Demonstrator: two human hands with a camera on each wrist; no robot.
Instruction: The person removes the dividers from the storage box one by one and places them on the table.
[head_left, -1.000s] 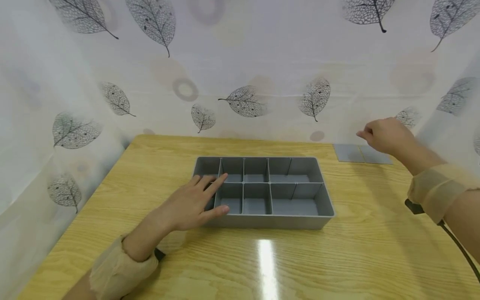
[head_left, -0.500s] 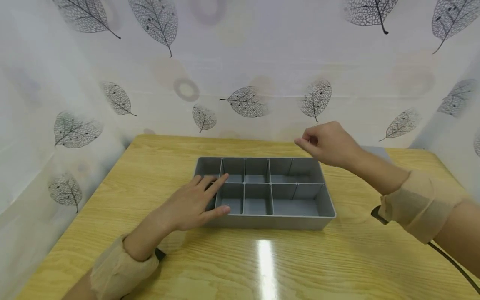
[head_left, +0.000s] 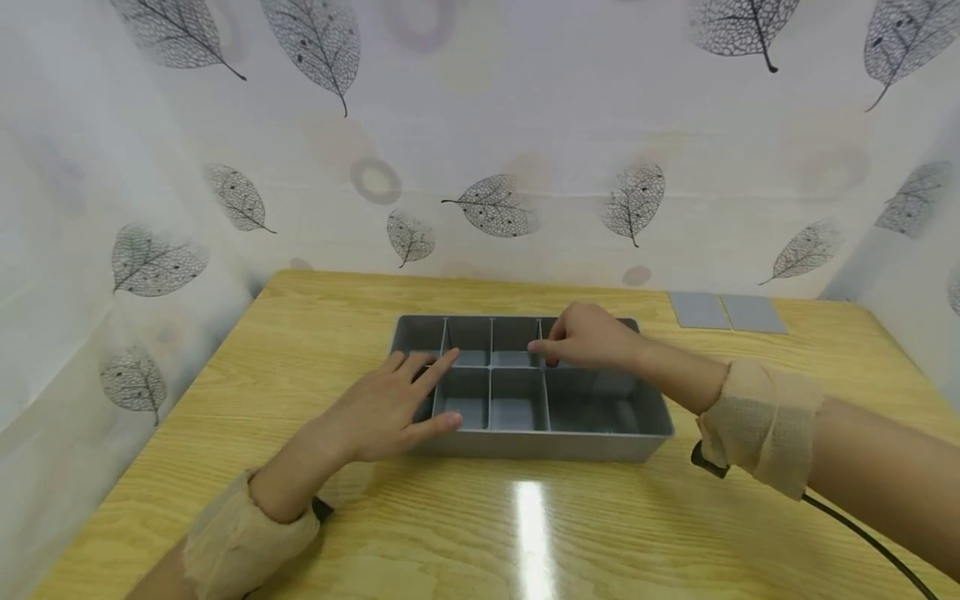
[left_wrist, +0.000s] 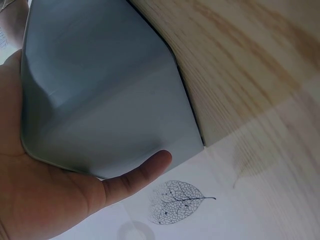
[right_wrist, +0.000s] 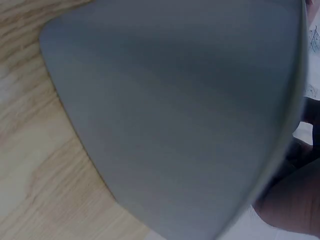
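Observation:
A grey divided box (head_left: pixel 525 446) sits on the wooden table, with thin dividers parting it into several compartments. My left hand (head_left: pixel 375 412) rests on its left end, fingers spread and fairly straight, hiding part of the left compartments. In the left wrist view, the thumb (left_wrist: pixel 142 172) lies against the grey wall (left_wrist: pixel 115 105). My right hand (head_left: pixel 596 337) reaches in over the back right compartment. Its thumb and curled fingers pinch the upright divider (head_left: pixel 540 327) left of that compartment. In the right wrist view, the box wall (right_wrist: pixel 165 120) covers most of the hand.
Two flat grey plates (head_left: pixel 699 310) lie side by side at the table's back right. A leaf-patterned curtain (head_left: pixel 562 125) hangs behind and around the table (head_left: pixel 262 358). A black cable (head_left: pixel 870 529) trails from the right wrist.
My right hand has moved left and down from above the flat plates, past the box's back right corner, to a divider inside it. The left hand stays where it was.

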